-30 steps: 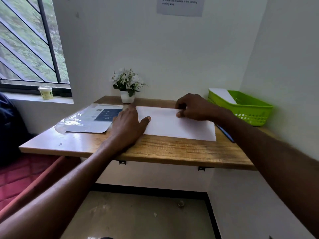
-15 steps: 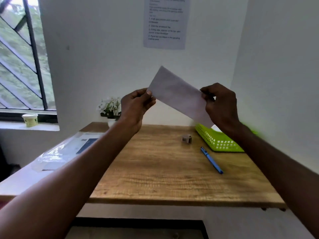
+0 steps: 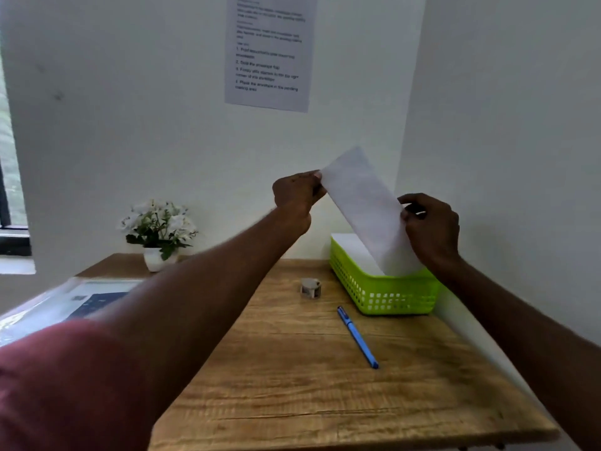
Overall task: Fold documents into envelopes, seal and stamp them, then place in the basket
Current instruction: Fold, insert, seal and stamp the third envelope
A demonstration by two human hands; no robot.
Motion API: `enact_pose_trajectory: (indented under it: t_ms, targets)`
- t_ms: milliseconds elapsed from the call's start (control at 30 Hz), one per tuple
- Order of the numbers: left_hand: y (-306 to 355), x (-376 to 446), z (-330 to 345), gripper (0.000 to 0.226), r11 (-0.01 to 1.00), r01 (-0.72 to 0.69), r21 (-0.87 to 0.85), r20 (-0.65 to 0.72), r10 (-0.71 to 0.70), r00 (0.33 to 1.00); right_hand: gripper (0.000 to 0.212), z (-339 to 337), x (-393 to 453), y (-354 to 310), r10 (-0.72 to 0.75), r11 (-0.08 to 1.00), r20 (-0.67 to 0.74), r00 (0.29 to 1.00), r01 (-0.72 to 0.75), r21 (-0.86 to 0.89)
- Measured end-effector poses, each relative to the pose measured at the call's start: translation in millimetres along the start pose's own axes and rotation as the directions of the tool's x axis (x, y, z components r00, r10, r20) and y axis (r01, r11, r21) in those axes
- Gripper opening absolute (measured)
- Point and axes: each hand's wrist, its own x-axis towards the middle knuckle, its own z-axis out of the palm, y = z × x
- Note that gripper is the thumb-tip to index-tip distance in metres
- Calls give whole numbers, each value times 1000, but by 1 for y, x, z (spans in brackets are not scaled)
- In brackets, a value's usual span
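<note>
A white envelope hangs tilted in the air above the green basket, its lower end dipping toward the basket's opening. My left hand pinches its upper left edge. My right hand pinches its lower right edge. White paper lies inside the basket at the table's back right. A small roll of stamps sits on the wooden table just left of the basket.
A blue pen lies on the table in front of the basket. A potted white flower stands at the back left. A clear plastic sleeve with papers lies at the left. An instruction sheet hangs on the wall.
The envelope was lying flat on the table under both hands; it has been lifted and carried right, over the green basket, and now tilts down toward it.
</note>
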Motion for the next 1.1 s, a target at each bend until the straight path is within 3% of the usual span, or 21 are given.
enact_pose_trajectory:
  t_ms: [100,233,333,467,533,633,767,867,933,1100]
  targets:
    - [-19,18,7,11,995,53,81,-63,-48,997,32,8,1,12,123,992,95,988,-122,-16]
    - [-39,32,6,11,977,122,177,-16,-122,992,28,20,6,32,335,941,244,910,-335,-40]
    - [-55,34,2,8,962,172,212,-54,-164,985,28,24,4,44,413,911,279,867,-400,-104]
    - [-87,18,-9,10,845,124,520,-59,-110,992,20,28,12,54,480,876,300,825,-429,-221]
    - [-99,-4,-13,13,745,14,667,4,-22,1000,21,32,16,55,503,857,313,806,-419,-300]
    - [-115,-30,-19,25,652,-96,752,137,-13,990,18,40,20,50,524,827,374,765,-352,-438]
    - [-123,-37,-23,36,566,-206,798,253,-5,967,10,47,18,40,560,763,533,635,-143,-631]
    - [-124,-38,-26,39,544,-242,804,286,3,958,12,52,19,40,571,758,619,539,-57,-650]
    - [-125,-39,-30,42,531,-269,804,316,3,949,23,56,21,46,561,763,643,521,-25,-646]
    - [-126,-38,-33,44,515,-288,807,339,-7,941,31,62,20,49,590,786,675,443,-124,-605]
